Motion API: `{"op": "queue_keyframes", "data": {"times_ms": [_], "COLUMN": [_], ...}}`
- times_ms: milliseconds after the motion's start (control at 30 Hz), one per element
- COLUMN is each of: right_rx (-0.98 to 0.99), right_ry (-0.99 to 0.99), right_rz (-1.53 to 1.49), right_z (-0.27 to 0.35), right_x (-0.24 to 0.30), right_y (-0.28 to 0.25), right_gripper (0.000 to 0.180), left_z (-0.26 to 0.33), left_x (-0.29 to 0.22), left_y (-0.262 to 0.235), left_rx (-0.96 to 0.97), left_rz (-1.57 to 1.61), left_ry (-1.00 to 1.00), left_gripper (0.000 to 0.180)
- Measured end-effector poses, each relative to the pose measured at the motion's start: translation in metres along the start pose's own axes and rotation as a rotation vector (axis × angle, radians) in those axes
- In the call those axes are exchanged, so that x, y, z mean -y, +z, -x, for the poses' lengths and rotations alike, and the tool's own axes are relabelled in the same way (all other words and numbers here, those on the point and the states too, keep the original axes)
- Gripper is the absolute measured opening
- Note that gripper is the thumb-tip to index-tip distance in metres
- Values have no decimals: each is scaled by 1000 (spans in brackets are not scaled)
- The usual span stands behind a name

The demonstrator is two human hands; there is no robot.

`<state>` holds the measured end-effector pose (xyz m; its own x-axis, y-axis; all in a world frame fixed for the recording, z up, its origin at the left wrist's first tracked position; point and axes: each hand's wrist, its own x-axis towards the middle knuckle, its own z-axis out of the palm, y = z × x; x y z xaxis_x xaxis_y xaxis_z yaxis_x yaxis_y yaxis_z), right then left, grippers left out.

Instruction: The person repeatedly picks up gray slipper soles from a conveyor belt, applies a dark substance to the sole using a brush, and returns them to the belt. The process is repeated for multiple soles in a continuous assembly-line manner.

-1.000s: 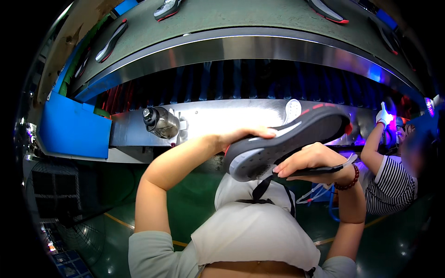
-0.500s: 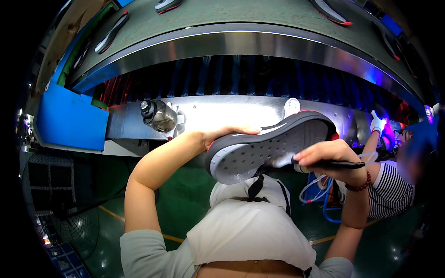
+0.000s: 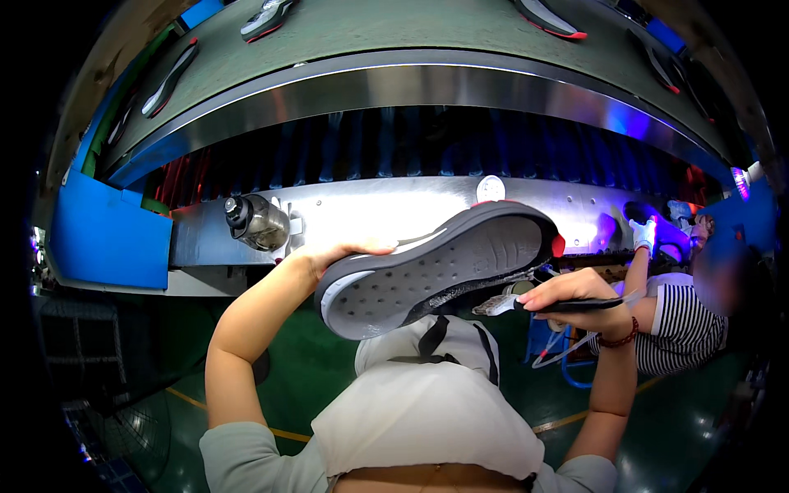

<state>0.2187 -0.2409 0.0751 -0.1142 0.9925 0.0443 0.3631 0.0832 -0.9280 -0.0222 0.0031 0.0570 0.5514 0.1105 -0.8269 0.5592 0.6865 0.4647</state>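
Behind, soles ride the conveyor [image 3: 427, 49]; I grip the sole [image 3: 444, 267] underside-up at chest height in my left hand [image 3: 333, 253], my right hand [image 3: 571, 294] pinching a brush [image 3: 542, 305] at its edge — glue could smear if it tilts.

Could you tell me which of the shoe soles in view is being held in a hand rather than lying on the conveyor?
The large grey sole, gripped by the left hand; the others lie on the conveyor above.

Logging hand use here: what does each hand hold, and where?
Left hand holds the grey shoe sole at its heel end; right hand holds a small brush by its dark handle.
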Motion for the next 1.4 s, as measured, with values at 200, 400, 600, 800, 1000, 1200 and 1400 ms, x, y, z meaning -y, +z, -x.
{"op": "queue_keyframes", "data": {"times_ms": [200,400,600,800,1000,1200,1400], "right_rx": [-84,-162,44,263,119,30,-91], "right_ry": [36,3,42,-207,11,-11,-1], "right_rz": [-78,-7,-140,80,-269,-210,63], "right_z": [1,1,-23,-60,-25,3,-8], "right_x": [-11,-19,23,18,22,10,-1], "right_y": [-3,-20,-20,5,-21,-21,-33], "right_gripper": [19,21,21,18,21,22,21], "left_z": [-3,2,7,-1,5,2,-10], "left_x": [2,-3,-14,-15,-7,5,2], "left_y": [-8,1,17,22,2,-19,-23], "left_rx": [-32,-8,77,204,36,-5,6], "left_rz": [3,87,-30,-138,-8,129,167], "left_ry": [56,45,34,73,54,39,-10], "left_gripper": [47,47,56,55,52,46,42]}}
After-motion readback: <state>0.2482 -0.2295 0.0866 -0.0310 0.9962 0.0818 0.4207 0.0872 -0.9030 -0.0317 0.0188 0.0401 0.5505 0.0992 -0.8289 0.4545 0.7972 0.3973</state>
